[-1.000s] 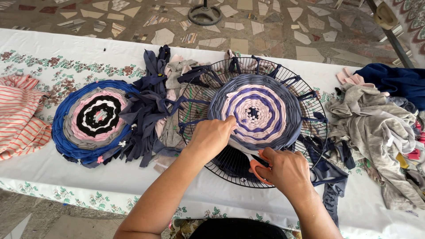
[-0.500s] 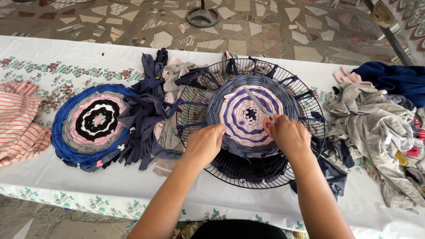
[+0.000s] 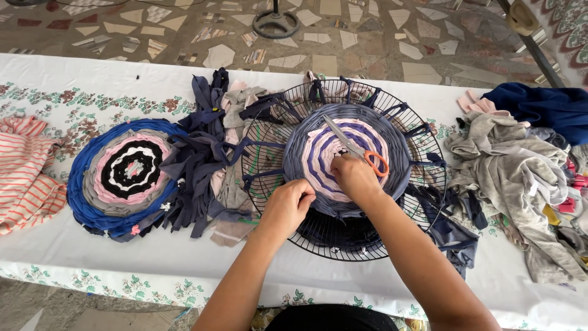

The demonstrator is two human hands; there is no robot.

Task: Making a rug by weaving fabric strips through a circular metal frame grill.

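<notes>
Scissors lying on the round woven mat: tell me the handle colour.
Orange handles on the grey-bladed scissors, clearest in the head view.

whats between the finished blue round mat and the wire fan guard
In the head view, a heap of navy and grey fabric strips lies between the blue mat and the fan guard.

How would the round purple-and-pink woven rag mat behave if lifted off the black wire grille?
The woven rag mat would probably sag, being soft cloth strips. It likely resists lifting: dark strips tie it to the wire grille. The orange-handled scissors on it might slide off.

Finished blue round rug (image 3: 125, 175), striped pink cloth (image 3: 24, 171), grey clothes pile (image 3: 520, 178), navy garment (image 3: 545, 110)
</notes>
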